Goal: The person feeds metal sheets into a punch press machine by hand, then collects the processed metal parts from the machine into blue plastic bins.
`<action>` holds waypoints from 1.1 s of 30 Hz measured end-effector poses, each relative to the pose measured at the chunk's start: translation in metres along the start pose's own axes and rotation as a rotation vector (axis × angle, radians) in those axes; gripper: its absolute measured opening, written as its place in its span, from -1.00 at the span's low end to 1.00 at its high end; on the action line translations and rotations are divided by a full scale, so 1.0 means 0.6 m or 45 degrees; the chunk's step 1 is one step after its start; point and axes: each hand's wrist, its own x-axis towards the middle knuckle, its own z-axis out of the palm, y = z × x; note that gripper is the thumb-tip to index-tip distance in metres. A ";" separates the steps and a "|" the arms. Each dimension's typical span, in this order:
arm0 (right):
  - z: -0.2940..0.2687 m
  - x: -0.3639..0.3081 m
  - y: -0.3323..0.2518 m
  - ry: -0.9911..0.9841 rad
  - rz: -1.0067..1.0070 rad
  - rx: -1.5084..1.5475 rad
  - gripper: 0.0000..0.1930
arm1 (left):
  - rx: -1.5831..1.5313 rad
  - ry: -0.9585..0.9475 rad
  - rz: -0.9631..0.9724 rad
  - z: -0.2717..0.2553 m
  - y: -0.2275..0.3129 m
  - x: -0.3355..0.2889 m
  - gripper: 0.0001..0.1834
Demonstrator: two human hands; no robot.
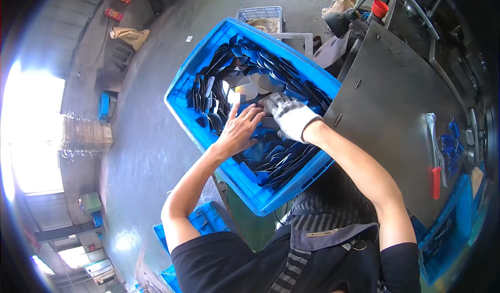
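Both hands inside blue crate. Bare left hand spread flat on dark blades. Gloved right hand pinches blade, just beside left.

I'm looking down into a factory workshop: bare concrete floor, a blue plastic crate heaped with dark stamped metal blanks, a steel machine table with a wrench near its right edge, and wire racks stacked by the bright doorway.
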 end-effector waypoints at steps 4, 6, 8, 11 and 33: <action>-0.033 0.030 -0.026 -0.393 0.238 0.013 -0.18 | -0.359 -0.077 -0.192 -0.021 -0.002 -0.032 -0.14; -0.058 0.043 -0.032 -0.420 0.388 0.142 -0.18 | -0.335 0.029 -0.248 -0.021 -0.001 -0.040 -0.13; -0.049 0.049 -0.021 -0.348 0.563 0.262 -0.23 | -0.308 0.214 -0.298 -0.019 0.000 -0.035 -0.08; -0.057 0.053 -0.025 -0.401 0.456 0.191 -0.50 | -0.251 0.277 -0.294 -0.011 0.008 -0.017 -0.08; -0.066 0.023 0.006 -0.751 0.202 0.233 -0.58 | -1.163 0.029 -0.535 0.042 -0.004 0.001 -0.39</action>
